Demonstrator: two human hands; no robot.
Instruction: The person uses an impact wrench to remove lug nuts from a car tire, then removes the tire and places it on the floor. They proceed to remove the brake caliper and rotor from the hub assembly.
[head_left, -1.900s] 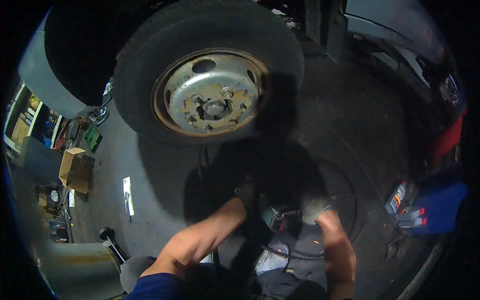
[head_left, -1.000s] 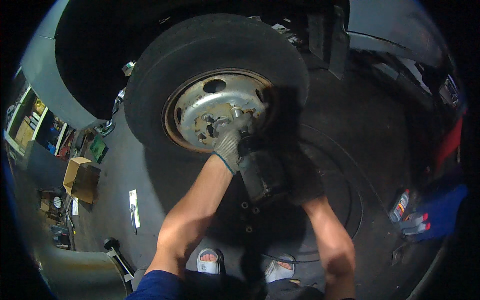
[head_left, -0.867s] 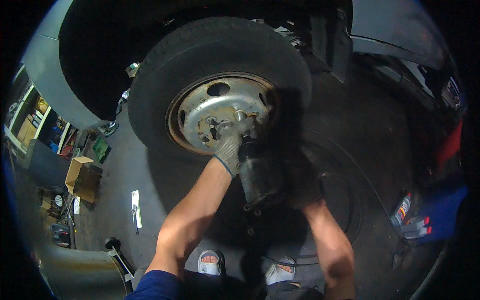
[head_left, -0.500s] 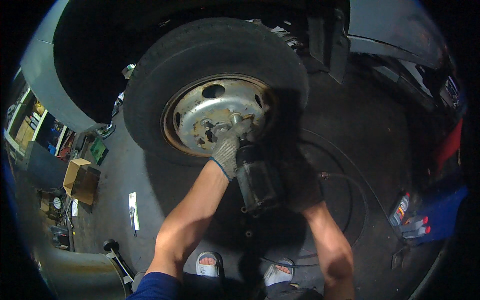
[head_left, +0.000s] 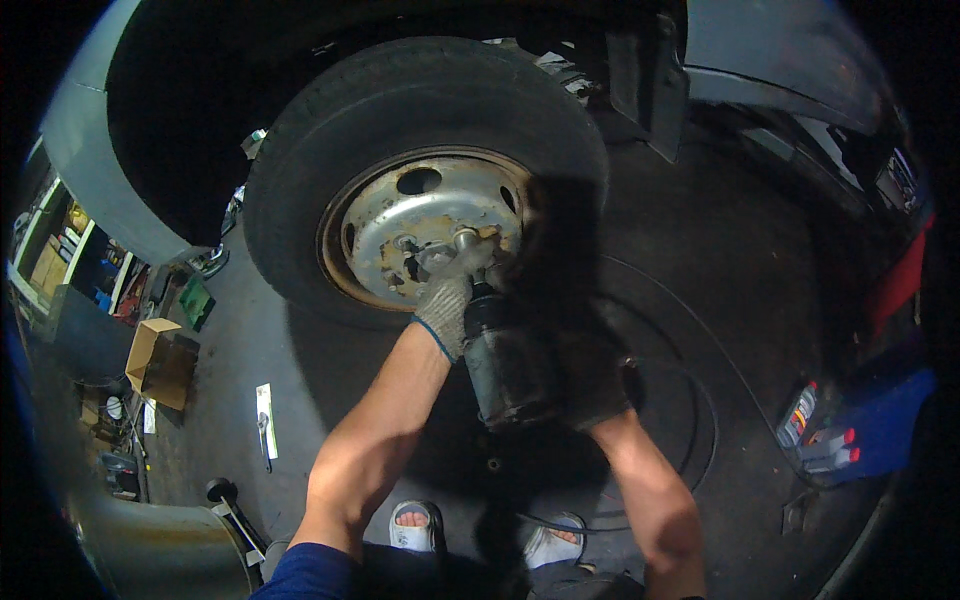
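Observation:
A large tyre [head_left: 285, 215] on a rusty silver steel wheel [head_left: 420, 208] stands in front of me. My left hand [head_left: 450, 292], in a grey knitted glove with a blue cuff edge, is closed around the front of a dark impact wrench [head_left: 508, 372]. Its socket [head_left: 466, 238] reaches the nut area of the wheel; whether it sits fully on a nut cannot be made out. Deep shadow covers my right hand [head_left: 592, 385], which is at the rear of the wrench, seemingly wrapped round its handle; the fingers barely show.
An air hose [head_left: 715, 410] curves over the floor on the right. Beyond it are bottles [head_left: 798, 412] by a blue container [head_left: 895, 435]. To the left lie an open cardboard box [head_left: 160, 365], a wrench [head_left: 265, 430] and a green case [head_left: 196, 302]. Vehicle body panels [head_left: 100, 140] frame the wheel.
The impact wrench and both hands have shifted slightly left, my right hand a little more. The view has moved slightly too. Both hands keep their places on the tool.

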